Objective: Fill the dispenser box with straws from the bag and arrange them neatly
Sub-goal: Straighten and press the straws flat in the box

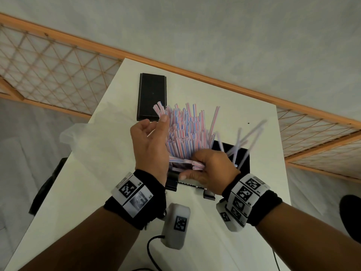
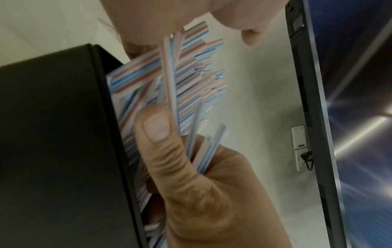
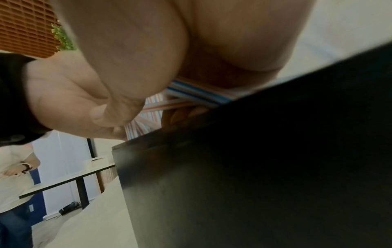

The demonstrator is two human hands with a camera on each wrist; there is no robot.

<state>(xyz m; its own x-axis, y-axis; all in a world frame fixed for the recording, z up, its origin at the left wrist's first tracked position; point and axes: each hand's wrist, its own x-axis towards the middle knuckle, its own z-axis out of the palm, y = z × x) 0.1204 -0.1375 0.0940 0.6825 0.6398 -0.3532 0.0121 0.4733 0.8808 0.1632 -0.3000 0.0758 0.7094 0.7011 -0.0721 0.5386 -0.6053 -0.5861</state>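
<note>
Risk: straws (image 1: 182, 133) fan up loose out of the black dispenser box (image 1: 243, 155) between the two hands, and a few blurred ones splay off beyond the right hand (image 1: 210, 170), so any jolt likely tips them onto the table (image 1: 97, 184). Right hand is palm-down over the box's near edge, fingers curled gripping a small bundle of straws. Left hand (image 1: 151, 142) stands edge-on beside the pile, thumb up against it, fingers loosely bent, bracing rather than gripping. Empty bag (image 1: 86, 137) lies just outside the left hand.
</note>
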